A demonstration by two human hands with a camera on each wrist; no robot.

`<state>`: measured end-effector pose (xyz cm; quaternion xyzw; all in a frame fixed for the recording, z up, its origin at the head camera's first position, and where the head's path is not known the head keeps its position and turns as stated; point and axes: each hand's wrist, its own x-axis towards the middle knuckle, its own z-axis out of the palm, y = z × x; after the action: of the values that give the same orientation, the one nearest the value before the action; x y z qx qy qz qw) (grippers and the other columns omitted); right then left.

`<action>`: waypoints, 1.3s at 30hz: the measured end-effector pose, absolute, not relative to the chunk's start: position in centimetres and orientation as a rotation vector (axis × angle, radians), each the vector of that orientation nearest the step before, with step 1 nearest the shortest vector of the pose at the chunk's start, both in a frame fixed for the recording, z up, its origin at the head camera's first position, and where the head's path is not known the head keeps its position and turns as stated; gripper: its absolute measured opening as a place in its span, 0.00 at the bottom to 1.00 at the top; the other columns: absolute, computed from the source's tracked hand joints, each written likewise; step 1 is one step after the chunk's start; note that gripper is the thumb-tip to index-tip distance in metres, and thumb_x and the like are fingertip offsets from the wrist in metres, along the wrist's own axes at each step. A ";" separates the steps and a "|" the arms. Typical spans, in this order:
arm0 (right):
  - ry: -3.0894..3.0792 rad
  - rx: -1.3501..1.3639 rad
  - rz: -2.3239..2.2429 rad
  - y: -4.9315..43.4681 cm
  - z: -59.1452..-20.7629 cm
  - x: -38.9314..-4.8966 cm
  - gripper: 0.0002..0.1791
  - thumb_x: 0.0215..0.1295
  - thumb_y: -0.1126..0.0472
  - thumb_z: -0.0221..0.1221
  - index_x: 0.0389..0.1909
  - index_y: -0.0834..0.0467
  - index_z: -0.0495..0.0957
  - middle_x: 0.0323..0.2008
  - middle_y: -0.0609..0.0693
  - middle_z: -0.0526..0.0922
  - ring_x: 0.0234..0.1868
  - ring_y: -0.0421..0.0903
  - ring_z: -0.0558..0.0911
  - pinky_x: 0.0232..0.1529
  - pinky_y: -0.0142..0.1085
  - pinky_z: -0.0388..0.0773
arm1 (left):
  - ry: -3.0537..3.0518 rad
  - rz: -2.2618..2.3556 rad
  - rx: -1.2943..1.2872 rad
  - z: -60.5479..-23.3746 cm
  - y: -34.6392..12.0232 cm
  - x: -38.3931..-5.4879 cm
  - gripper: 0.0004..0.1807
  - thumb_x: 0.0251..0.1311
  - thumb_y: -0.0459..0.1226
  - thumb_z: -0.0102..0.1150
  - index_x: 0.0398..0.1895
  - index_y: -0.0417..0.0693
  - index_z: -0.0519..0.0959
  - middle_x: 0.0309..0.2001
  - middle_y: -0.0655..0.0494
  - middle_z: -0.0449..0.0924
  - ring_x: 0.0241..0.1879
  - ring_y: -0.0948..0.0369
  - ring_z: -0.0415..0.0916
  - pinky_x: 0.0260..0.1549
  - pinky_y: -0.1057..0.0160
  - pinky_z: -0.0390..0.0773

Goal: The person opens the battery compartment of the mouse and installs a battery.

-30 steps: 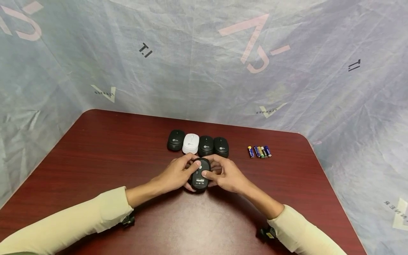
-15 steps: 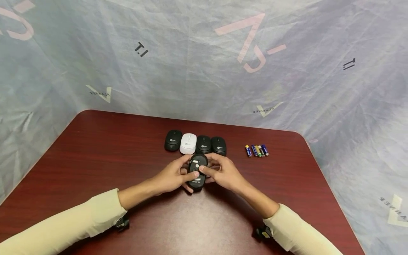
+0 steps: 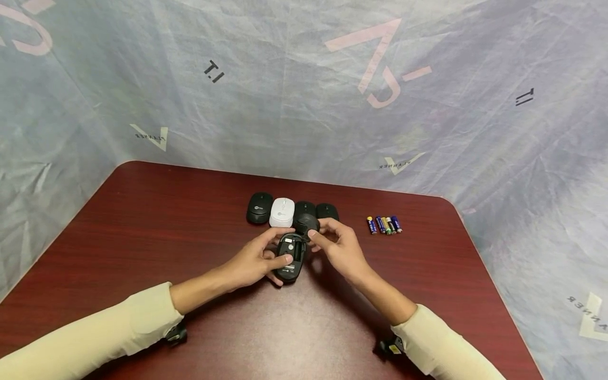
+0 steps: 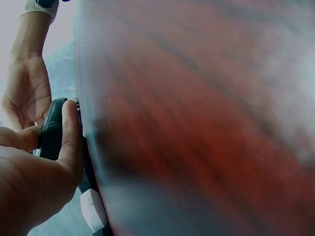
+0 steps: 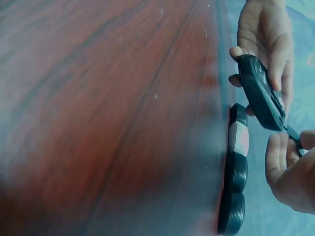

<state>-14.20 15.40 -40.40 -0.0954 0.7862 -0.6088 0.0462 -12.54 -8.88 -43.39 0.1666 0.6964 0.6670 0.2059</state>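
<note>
An upturned black computer mouse (image 3: 288, 273) is held in my left hand (image 3: 249, 262), thumb across its underside and fingers along the far side. A dark battery slot lies uncovered in that underside, beside a small white label. Between thumb and fingers, my right hand (image 3: 343, 250) pinches a black rounded battery cover (image 3: 306, 224) just beyond the mouse's far end. From the right wrist view, the mouse (image 5: 262, 96) is tilted above the table, and the cover (image 5: 294, 137) shows as a thin edge at its lower end.
Behind the hands stands a row of mice: a black mouse (image 3: 259, 208), a white mouse (image 3: 282, 212) and two more black ones, partly hidden by the cover and right hand. Several AA-size batteries (image 3: 389, 225) lie to the right. Printed cloth (image 3: 285, 105) hangs behind the table (image 3: 190, 227).
The cover has come off the mouse's underside, and the right hand has moved it up and away. The battery slot now shows. The left hand keeps hold of the mouse.
</note>
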 end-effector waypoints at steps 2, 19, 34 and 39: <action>2.381 -0.297 -1.872 15.8 -40.4 -14.2 0.14 0.79 0.67 0.67 0.59 0.71 0.84 0.46 0.67 0.90 0.41 0.45 0.92 0.47 0.38 0.95 | 1.943 1.865 0.465 -43.3 -9.0 -12.6 0.38 0.80 0.28 0.64 0.88 0.43 0.63 0.65 0.30 0.73 0.43 0.55 0.90 0.35 0.46 0.97; 2.348 -0.310 -1.472 20.2 -40.4 -13.1 0.19 0.72 0.68 0.73 0.60 0.68 0.82 0.41 0.61 0.88 0.37 0.53 0.93 0.42 0.47 0.97 | 1.948 1.915 0.438 -43.0 -10.9 -13.5 0.38 0.79 0.26 0.64 0.87 0.47 0.63 0.66 0.29 0.72 0.47 0.53 0.91 0.37 0.43 0.97; 2.406 -0.302 -1.140 20.0 -40.5 -12.5 0.15 0.71 0.62 0.75 0.55 0.63 0.88 0.32 0.53 0.93 0.26 0.47 0.91 0.25 0.41 0.92 | 1.947 1.907 0.376 -42.5 -11.6 -14.0 0.47 0.72 0.20 0.67 0.90 0.45 0.59 0.68 0.30 0.71 0.45 0.55 0.91 0.42 0.47 0.97; 2.398 -0.314 -1.127 19.1 -40.6 -12.4 0.16 0.69 0.62 0.77 0.53 0.64 0.88 0.30 0.53 0.93 0.25 0.47 0.92 0.26 0.42 0.93 | 1.952 1.904 0.377 -42.4 -11.7 -14.1 0.48 0.71 0.21 0.69 0.90 0.48 0.61 0.68 0.30 0.72 0.47 0.55 0.91 0.43 0.49 0.97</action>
<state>-12.41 19.11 -40.60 -0.1145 0.8737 -0.4105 0.2347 -14.08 -11.75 -42.37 0.1343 0.6958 0.6786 0.1932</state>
